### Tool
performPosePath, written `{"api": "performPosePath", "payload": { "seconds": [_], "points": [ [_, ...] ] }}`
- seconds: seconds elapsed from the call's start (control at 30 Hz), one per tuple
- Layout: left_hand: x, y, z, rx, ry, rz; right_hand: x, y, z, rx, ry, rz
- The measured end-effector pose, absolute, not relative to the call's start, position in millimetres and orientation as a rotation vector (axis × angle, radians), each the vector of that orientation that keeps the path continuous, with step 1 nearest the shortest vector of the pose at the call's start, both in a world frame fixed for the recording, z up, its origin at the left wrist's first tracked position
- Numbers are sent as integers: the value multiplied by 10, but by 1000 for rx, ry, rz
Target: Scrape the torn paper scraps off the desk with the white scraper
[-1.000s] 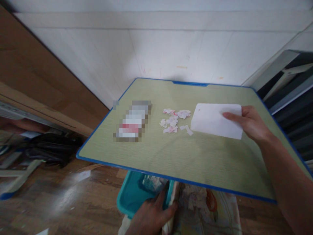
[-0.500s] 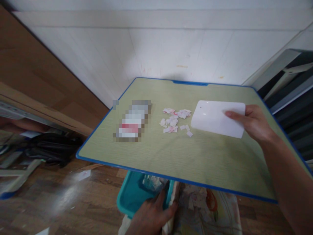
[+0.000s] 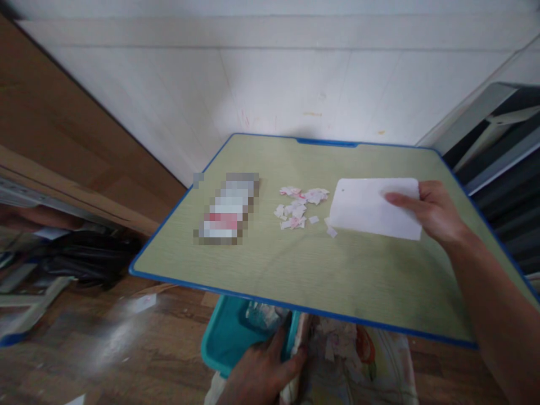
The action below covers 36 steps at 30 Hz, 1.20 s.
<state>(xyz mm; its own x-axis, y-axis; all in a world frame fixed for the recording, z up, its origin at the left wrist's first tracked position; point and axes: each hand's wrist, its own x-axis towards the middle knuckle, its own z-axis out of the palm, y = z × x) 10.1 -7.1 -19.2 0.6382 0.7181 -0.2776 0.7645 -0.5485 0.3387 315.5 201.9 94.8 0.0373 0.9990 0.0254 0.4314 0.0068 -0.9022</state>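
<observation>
L hand (image 3: 261,364) down below front edge of worktop (image 3: 236,264), at R rim of teal tub (image 3: 230,320). Index stretched along rim, thumb apart from it, toward the pale edge just beside; other fingers hidden, so can't tell if I'm gripping or only resting there.

Paper scraps (image 3: 297,211) mid-worktop, loose clumps, some pink-marked. Couple of strays R of them; nearest one sits at near L corner of white card (image 3: 371,205), seems to touch.

R hand (image 3: 442,216) has card by its R end: thumb on top, other fingers underneath out of sight, pinching it. Step in hand, my read: working scraps w/ card's L edge. Next move prob. calls for that edge low & level, firm pinch, short strokes, strays first. Can't tell if edge meets worktop now.

Surroundings, L to R: brown panel (image 3: 63,112); black bag (image 3: 97,259) on floor, paper piece (image 3: 144,302) near it; pixelated flat item (image 3: 230,208) on L part of worktop, contents unreadable, would obstruct a long leftward stroke; crumpled shiny wrap (image 3: 264,316) inside tub; patterned cloth (image 3: 392,360) R of tub, below worktop, bits on it; metal frame (image 3: 502,121) far R. White wall (image 3: 295,73) behind limits reach past far edge.
</observation>
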Motion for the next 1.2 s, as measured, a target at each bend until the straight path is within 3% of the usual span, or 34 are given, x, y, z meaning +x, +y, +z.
{"api": "performPosePath", "payload": {
  "seconds": [0.53,0.8,1.1,1.2],
  "points": [
    [101,-64,-192,2436,1154,-174,3050,2002,950,-1478,-1622,1070],
    [109,-60,-158,2398,1175,-237,3249,2066,971,-1477,-1429,1116],
    [89,-51,-197,2424,1154,-298,3334,2133,948,-1489,-1725,1476],
    [81,-67,-245,2431,1171,-317,3327,2111,944,-1454,-1724,1436]
  ]
}}
